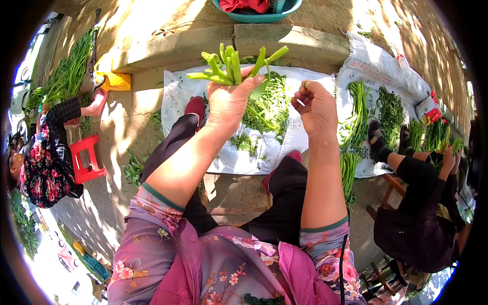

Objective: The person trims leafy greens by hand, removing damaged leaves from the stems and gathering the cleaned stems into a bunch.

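My left hand (228, 99) grips a bunch of thick green vegetable stems (232, 68), their cut ends fanning out beyond the fingers. A leaf (260, 90) hangs from the bunch beside my thumb. To the right, apart from the stems, my right hand (315, 105) is raised with its fingers curled and thumb and forefinger together. A greenish spot shows at those fingertips, too small to identify. Below both hands, a heap of picked green leaves (272, 110) lies on a white woven plastic sheet (183, 87) between my red shoes.
A concrete kerb (289, 40) runs behind the sheet, with a teal basin (259, 17) beyond. At right, a seated person (415, 213) handles greens near bundled stems (357, 110). Another person (45, 160) sits at left by a red plastic stool (87, 160) and a yellow bag (114, 78).
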{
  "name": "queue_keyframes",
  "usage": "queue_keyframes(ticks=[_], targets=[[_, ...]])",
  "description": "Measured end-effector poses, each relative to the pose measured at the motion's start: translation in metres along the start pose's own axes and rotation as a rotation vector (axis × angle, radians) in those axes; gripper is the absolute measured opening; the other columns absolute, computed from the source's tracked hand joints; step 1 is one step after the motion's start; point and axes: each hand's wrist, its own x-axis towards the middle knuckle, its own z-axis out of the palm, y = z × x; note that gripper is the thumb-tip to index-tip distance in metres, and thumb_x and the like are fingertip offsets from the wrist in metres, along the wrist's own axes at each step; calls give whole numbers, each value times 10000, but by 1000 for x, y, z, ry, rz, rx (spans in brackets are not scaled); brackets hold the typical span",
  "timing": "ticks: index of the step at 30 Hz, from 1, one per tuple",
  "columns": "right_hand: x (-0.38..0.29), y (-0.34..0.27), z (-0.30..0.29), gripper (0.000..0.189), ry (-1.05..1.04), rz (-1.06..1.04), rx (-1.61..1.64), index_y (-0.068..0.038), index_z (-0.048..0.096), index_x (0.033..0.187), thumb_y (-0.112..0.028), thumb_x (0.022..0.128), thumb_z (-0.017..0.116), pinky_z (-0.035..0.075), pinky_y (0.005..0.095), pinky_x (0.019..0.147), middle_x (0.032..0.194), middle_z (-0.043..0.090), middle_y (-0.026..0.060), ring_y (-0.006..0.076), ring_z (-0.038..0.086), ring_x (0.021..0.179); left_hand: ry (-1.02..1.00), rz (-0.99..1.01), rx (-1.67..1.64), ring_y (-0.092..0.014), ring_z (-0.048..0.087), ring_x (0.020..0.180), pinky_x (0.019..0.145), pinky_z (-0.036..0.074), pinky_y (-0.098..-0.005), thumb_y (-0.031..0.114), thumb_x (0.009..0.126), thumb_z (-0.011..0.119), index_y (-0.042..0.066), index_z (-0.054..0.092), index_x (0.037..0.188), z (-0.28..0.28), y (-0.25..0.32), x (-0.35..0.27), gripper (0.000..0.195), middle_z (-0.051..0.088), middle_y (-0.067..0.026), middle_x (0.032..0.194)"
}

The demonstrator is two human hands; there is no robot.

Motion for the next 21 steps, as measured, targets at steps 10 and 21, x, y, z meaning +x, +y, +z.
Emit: queue_keyframes(ticks=[10,21], targets=[[2,-3,-6,108,-300,10,-304,-20,620,857,-83,784,668,448,236,637,753,597,11,88,532,635,9,-43,-170,-109,596,797,744,478,-248,-10,757,720,-36,665,1006,-7,6,8,257,658,-55,920],[-12,16,18,139,-345,-394,-600,-2,668,939,-79,829,632,441,204,632,768,640,-1,39,539,682,-5,-84,-138,-107,601,797,733,481,-238,5,742,721,-41,657,1029,-5,9,0,298,664,-65,910]])
